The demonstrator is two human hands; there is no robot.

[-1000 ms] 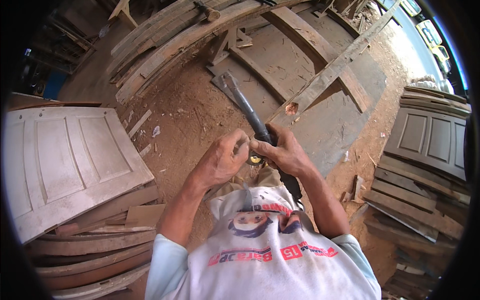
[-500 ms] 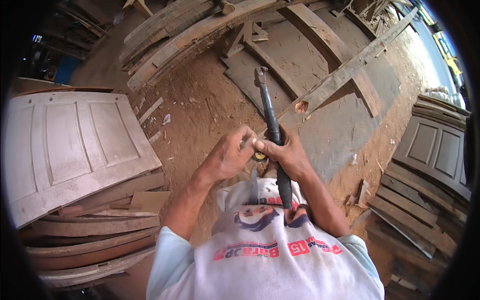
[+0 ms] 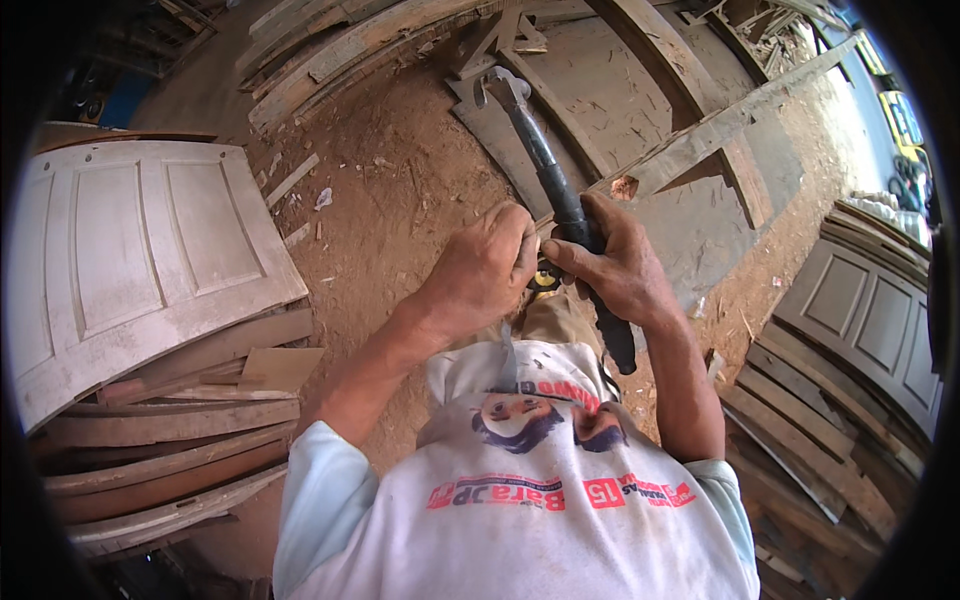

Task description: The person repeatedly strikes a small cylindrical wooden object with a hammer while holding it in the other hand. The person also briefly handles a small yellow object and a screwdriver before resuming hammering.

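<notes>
A claw hammer (image 3: 545,165) with a dark handle slants up and away from me, its metal head at the far end. My right hand (image 3: 625,260) is closed around the handle, thumb reaching toward my left hand. Close beside it, my left hand (image 3: 490,255) is closed in a pinch; whatever its fingers hold is hidden. Between and just below both hands shows a small black and yellow thing (image 3: 545,280), mostly covered. A thin grey strip (image 3: 508,355) hangs in front of my shirt, under my left hand.
Panelled doors (image 3: 150,240) lie on stacked boards (image 3: 180,430) at my left. More boards (image 3: 830,420) and a panelled door (image 3: 865,310) are on the right. Ahead, planks (image 3: 690,150) rest on a grey sheet (image 3: 690,235), and curved timbers (image 3: 380,55) lie on the dirt floor (image 3: 380,200).
Both hands have risen slightly and shifted right. The hammer's head has tipped farther away and to the left, and its handle end has swung right, off my shirt.
</notes>
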